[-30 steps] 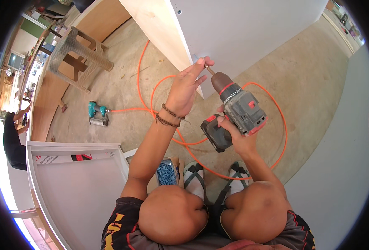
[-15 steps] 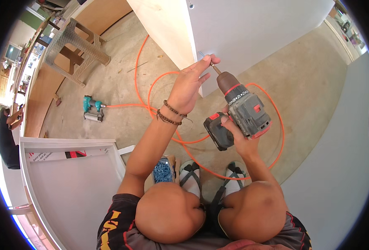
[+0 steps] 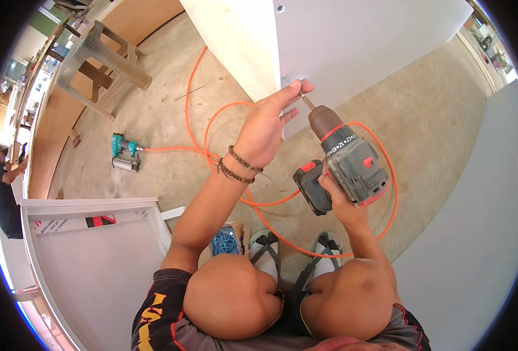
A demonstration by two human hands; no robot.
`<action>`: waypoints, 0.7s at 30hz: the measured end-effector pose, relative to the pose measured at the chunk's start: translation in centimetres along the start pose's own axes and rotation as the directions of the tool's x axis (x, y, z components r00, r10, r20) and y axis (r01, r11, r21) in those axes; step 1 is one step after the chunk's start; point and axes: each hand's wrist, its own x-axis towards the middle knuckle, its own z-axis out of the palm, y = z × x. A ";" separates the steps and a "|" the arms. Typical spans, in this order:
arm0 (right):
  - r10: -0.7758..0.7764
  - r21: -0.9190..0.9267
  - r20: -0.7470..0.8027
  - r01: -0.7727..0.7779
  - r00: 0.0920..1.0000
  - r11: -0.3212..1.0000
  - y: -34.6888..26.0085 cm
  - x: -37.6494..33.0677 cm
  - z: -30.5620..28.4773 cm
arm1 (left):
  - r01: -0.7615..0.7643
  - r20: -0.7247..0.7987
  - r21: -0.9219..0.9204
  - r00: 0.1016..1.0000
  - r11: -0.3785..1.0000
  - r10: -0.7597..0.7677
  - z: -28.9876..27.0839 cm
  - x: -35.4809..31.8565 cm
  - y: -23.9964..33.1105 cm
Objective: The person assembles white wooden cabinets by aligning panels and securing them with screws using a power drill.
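Note:
My right hand (image 3: 342,200) is wrapped round the handle of a dark cordless drill (image 3: 355,167) with red accents, its battery pack (image 3: 312,187) on the left. The drill's bit (image 3: 308,102) points up and left toward a white board (image 3: 352,52). With thumb and fingers close together, my left hand (image 3: 264,131) pinches a thin screw (image 3: 287,79) at the tip of the bit. The screw's far end is against or very near the board's face, close to its edge; exact contact cannot be made out. Higher on the same board sits another screw head (image 3: 280,9).
An orange air hose (image 3: 188,99) loops over the floor to a teal nail gun (image 3: 125,152). A box of blue screws (image 3: 226,241) stands by my feet. A white shallow frame (image 3: 89,257) lies left, a plastic stool (image 3: 104,64) farther back. Another person (image 3: 4,193) works at far left.
The drill and both hands have shifted slightly right and down in view, while the floor things sit a little farther left. Both grips are the same.

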 end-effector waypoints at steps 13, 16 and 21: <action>0.039 -0.072 0.053 -0.036 0.998 0.997 -0.2 1.4 -0.4 | -0.611 0.301 0.712 -0.179 -0.345 0.937 -1.4 11.1 15.3; 0.064 -0.110 0.042 -0.059 0.997 0.992 -0.2 1.7 -0.5 | -0.720 0.300 0.618 -0.155 -0.315 0.941 -0.3 12.6 16.3; 0.040 -0.074 0.020 -0.038 0.999 0.997 -1.0 2.3 0.8 | -0.785 0.202 0.619 0.123 -0.029 0.972 -0.1 11.5 15.8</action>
